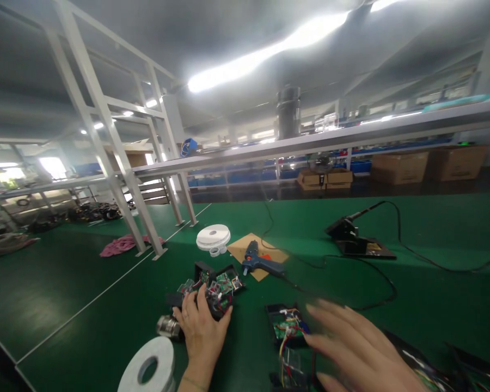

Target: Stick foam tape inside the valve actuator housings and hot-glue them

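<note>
**Left hand over a circuit-board cluster, right hand beside a wired housing**

From the left, a white line (85,306) slants away across the green counter (247,351). A white roll (165,360) and a metal fitting (168,326) lie nearest the left hand (202,329).

Its fingers spread over the near side of the circuit-board cluster (224,283), thumb at the right; I cannot tell whether they clamp it. The cluster stretches mainly left to right, its black shells at mixed angles, the rightmost open upward.

Beyond it sit a white disc (206,238) and a glue gun (265,265) on a brown sheet (239,247), nozzle toward the left and near side.

Green surface shows between the cluster and the wired housing (288,325), which stands open side up, its wires running toward the near edge. Its long axis is unclear.

The right hand (357,345), blurred, has its fingers apart and reaching left, just beside that housing's right edge; contact cannot be told. Room shows beyond this hand, up to the soldering stand (357,246) and a black cable (392,283).
</note>
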Action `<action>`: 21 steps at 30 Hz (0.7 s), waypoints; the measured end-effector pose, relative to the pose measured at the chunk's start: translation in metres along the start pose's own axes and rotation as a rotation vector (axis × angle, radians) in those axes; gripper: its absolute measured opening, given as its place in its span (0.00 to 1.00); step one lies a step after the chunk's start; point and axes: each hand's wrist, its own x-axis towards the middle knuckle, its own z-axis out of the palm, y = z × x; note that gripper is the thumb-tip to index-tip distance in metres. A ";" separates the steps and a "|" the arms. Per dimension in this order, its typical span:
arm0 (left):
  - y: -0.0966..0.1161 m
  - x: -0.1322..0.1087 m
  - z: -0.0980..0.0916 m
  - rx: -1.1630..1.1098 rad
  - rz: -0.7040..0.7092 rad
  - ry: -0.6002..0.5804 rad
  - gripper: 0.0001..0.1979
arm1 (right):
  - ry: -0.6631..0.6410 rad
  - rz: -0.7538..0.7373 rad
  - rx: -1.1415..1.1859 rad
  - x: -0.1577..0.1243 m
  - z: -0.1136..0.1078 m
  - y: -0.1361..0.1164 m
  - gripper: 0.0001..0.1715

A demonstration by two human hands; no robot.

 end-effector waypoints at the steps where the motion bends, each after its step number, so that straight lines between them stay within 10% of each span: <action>1: -0.002 -0.003 -0.002 -0.037 0.004 0.014 0.32 | -0.098 0.054 0.042 0.019 0.003 0.002 0.18; 6: -0.011 -0.023 -0.015 -0.230 0.069 0.053 0.36 | -0.867 0.244 0.382 0.099 0.059 0.000 0.41; 12: -0.029 -0.050 -0.038 -0.656 -0.088 -0.143 0.37 | -1.210 0.105 0.550 0.117 0.138 -0.040 0.69; 21: -0.065 -0.032 -0.080 -0.482 0.258 -0.471 0.44 | -1.304 -0.081 0.706 0.102 0.142 -0.041 0.66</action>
